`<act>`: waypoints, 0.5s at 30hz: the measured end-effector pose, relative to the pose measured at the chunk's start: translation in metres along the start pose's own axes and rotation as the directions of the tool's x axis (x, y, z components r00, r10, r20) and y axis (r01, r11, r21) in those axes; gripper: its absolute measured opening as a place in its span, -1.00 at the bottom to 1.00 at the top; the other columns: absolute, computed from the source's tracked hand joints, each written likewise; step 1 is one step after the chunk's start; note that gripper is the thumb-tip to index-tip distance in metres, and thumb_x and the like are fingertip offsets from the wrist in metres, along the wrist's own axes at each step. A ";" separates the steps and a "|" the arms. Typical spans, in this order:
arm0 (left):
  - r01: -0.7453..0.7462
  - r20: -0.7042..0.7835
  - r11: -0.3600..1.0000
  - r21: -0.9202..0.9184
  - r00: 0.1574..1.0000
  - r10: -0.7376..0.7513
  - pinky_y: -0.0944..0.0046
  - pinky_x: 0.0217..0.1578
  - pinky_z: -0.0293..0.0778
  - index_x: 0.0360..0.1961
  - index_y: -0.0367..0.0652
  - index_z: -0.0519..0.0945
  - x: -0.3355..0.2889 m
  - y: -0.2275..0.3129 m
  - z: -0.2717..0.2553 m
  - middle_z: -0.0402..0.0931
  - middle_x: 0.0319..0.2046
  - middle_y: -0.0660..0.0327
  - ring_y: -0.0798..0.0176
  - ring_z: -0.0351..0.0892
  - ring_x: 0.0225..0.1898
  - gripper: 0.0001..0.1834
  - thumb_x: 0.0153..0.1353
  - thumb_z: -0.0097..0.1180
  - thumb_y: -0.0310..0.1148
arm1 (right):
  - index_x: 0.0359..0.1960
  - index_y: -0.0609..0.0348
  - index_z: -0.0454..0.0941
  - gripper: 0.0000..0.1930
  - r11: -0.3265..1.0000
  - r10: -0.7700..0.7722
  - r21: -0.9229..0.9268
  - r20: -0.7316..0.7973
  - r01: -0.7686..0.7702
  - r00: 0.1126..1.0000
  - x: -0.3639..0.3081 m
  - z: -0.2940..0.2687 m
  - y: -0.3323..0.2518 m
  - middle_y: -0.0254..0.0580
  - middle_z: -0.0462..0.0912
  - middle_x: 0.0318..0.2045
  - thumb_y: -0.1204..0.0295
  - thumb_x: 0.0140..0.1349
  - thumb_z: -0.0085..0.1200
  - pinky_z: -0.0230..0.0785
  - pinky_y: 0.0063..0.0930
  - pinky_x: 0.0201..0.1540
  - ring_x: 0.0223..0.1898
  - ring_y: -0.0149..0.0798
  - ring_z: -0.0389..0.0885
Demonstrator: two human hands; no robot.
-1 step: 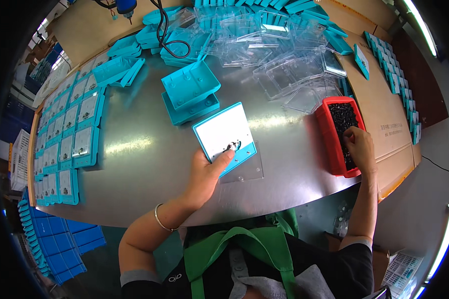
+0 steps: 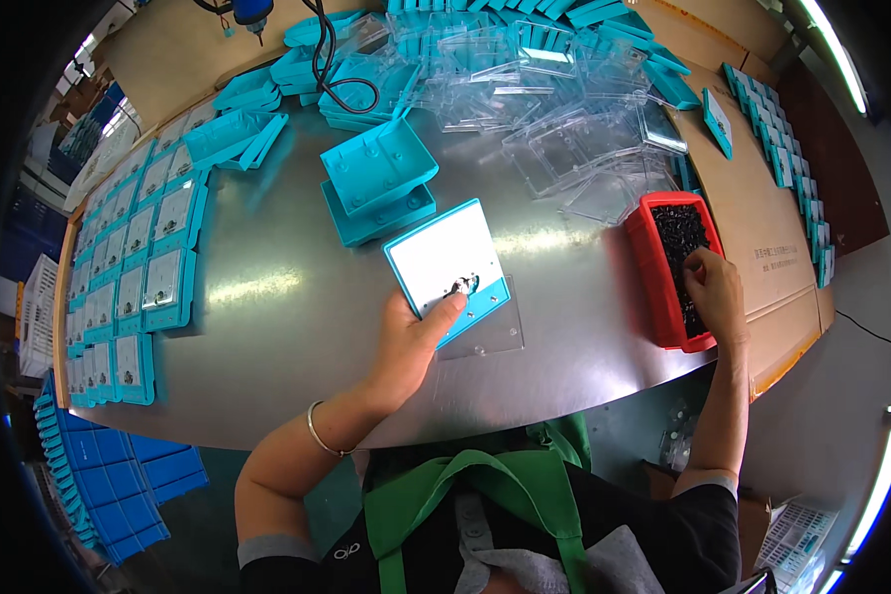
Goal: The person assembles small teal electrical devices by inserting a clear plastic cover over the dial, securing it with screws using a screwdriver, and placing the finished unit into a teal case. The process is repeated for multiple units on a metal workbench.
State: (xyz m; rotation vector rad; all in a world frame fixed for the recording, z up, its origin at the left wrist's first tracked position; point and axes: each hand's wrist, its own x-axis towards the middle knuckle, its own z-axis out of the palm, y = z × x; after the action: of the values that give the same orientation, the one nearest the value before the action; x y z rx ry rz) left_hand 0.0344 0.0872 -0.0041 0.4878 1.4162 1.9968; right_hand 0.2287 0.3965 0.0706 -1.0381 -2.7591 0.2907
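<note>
My left hand (image 2: 406, 346) grips a teal case with a white face plate (image 2: 444, 249), tilted above the metal table, its thumb pressed by a dark cutout on the plate. Under the case a clear plastic cover (image 2: 503, 335) lies flat on the table. My right hand (image 2: 719, 295) reaches into a red bin (image 2: 649, 272) of small black parts (image 2: 679, 230), which look like screws. Its thumb and fingers are pinched together at the heap; whatever lies between them is hidden. Just beyond the held case, two empty teal shells (image 2: 378, 170) rest one upon the other.
Rows of teal cases with pale plates (image 2: 176, 210) fill the table's left side. Clear covers (image 2: 574, 148) are heaped at the back, with teal shells behind. A blue power tool (image 2: 251, 12) and black cable hang at the back left. Cardboard (image 2: 762, 247) lies right of the bin.
</note>
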 end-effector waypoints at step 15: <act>-0.062 -0.148 0.976 -0.211 0.989 0.030 0.26 -0.06 0.50 0.00 -0.29 0.42 -0.013 0.035 -0.025 0.52 -0.10 0.17 0.32 0.55 -0.09 -0.65 0.17 0.12 -0.53 | -0.38 0.19 0.53 -0.90 0.997 -0.079 0.001 -0.125 0.080 0.989 -0.009 0.007 0.022 -0.08 0.58 -0.48 0.56 0.04 0.13 0.41 -0.25 -0.31 -0.41 -0.07 0.59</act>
State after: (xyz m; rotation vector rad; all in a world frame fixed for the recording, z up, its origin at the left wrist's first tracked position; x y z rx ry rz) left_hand 0.0185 0.0530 0.0202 0.2879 1.2610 2.2301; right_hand 0.2479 0.4059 0.0575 -0.9091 -2.6778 0.2148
